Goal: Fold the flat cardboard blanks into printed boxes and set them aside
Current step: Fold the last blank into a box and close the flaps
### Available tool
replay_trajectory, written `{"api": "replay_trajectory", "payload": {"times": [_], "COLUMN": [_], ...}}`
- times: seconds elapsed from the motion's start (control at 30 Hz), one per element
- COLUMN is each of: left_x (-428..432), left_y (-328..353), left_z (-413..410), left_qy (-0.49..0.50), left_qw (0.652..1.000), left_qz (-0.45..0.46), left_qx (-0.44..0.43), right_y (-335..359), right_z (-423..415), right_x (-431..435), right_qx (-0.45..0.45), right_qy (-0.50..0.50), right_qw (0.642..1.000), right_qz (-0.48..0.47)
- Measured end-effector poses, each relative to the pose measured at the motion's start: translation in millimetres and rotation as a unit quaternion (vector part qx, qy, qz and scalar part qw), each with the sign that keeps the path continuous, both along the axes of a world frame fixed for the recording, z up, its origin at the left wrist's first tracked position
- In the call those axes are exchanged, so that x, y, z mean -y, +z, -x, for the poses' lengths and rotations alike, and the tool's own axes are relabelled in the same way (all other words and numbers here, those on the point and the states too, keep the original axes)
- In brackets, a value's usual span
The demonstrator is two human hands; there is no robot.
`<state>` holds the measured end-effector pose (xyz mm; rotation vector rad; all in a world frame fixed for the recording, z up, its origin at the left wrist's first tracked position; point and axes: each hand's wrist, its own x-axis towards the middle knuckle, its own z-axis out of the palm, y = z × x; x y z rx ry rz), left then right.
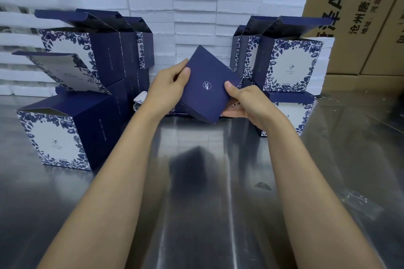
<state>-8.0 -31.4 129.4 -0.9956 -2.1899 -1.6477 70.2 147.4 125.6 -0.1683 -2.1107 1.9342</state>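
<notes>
A navy blue box [205,85] with a small white emblem on its facing panel is held tilted above the steel table, at the centre of the view. My left hand [168,87] grips its left edge, thumb on the blue face. My right hand [242,102] holds its right lower side, thumb on the face and fingers underneath. Under the box a low stack of flat blanks [140,99] lies on the table, mostly hidden. Folded blue-and-white floral boxes stand with lids open on the left [59,135] and on the right [293,65].
The shiny steel table [207,203] reaches to the near edge. Stacks of white foam trays [194,17] form a wall behind the boxes. Big brown shipping cartons [358,17] stand at the back and right. A small dark scrap [262,185] lies on the table's right part.
</notes>
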Motion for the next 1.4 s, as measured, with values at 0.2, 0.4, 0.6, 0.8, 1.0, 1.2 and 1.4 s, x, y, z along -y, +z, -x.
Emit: {"api": "replay_trajectory", "payload": {"times": [0.2,0.4,0.6,0.8,1.0,1.2,1.4], "left_x": [-8,-20,-17,-23,-25,-20,-25], "left_y": [-1,-9,-4,5,10,-20,-34], "left_z": [0,-1,0,-9,4,-1,7], "left_qy": [0.079,0.031,-0.028,0.052,0.151,0.246,0.248], "left_qw": [0.995,0.994,0.985,0.986,0.912,0.926,0.931], "left_qz": [-0.008,-0.097,-0.046,-0.133,-0.257,0.177,0.255], "left_qx": [-0.061,0.037,0.161,0.087,0.282,0.223,-0.085], "right_y": [6,8,6,5,9,-16,-10], "right_z": [8,6,9,11,13,23,16], "right_x": [10,13,2,11,17,9,11], "right_qx": [-0.052,-0.143,-0.172,-0.206,-0.203,-0.092,-0.003], "right_qy": [-0.129,-0.198,-0.241,-0.211,-0.034,-0.121,0.036], "right_qw": [0.983,0.941,0.918,0.941,0.971,0.950,0.964], "right_qz": [-0.119,-0.233,-0.265,-0.164,-0.121,-0.272,-0.262]}}
